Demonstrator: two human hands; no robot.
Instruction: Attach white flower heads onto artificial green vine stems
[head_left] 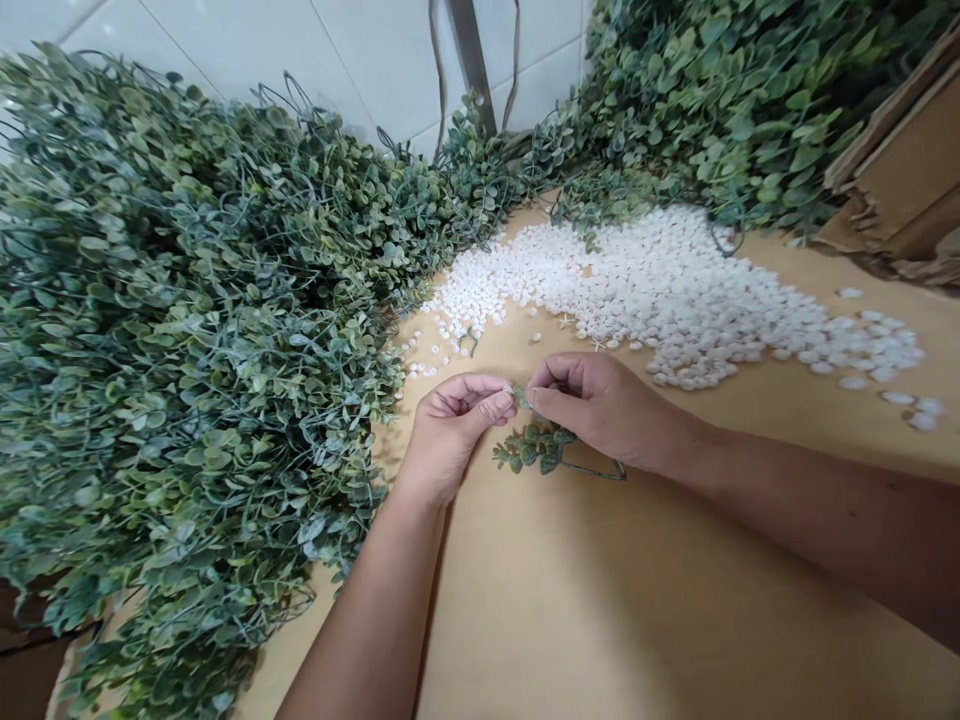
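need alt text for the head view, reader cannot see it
A right hand pinches a small leafy sprig close to the left hand, whose grasp is unclear, above a tan table. Beyond them lie many small white pieces; heaped greenery fills the left and back, with cardboard at right.

The left hand (450,432) and the right hand (604,405) are seen bare, as are the left forearm (367,615) and the right forearm (795,495), which is marked by small spots (853,513).
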